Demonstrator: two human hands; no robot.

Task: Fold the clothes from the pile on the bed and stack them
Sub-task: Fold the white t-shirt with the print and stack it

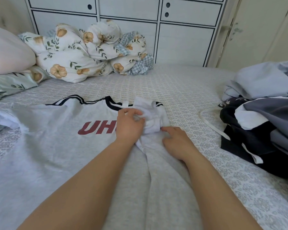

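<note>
One grey T-shirt (56, 146) lies spread on the near-left bed (181, 83). Left hand (129, 125) pinches its bunched right sleeve (150, 117); right hand (176, 143) presses alongside, fingers loosely bent. Risk: uneven pull skews the fold. One clothes pile (263, 117) waits right.

we are seeing open bed (181, 83) stretching ahead of the shirt (48, 146), while the clothes pile (264, 117) is crowding the right and the duvet (90, 52) is blocking the far left.
</note>
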